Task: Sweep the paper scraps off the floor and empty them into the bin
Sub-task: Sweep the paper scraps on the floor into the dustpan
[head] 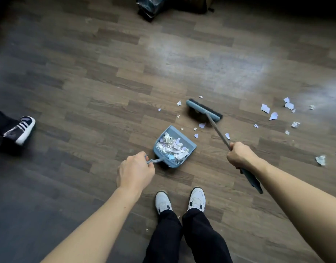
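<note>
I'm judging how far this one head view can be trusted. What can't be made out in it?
Head view:
- Dark bagged object, perhaps the bin: cut off by the top edge, in shadow.
- Dustpan handle: mostly covered by the left hand.
- Anything under the broom head: hidden by it.
- Scraps far right: may continue past the frame edge.

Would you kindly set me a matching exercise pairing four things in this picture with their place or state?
1. blue plastic dustpan
2. long-handled blue broom
3. pair of white sneakers
4. dark shoe with white stripes

A. at the frame's left edge
B. gripped by the right hand
C. holding paper scraps, gripped by the left hand
D. bottom centre, side by side

Pairs: 1-C, 2-B, 3-D, 4-A.
</note>
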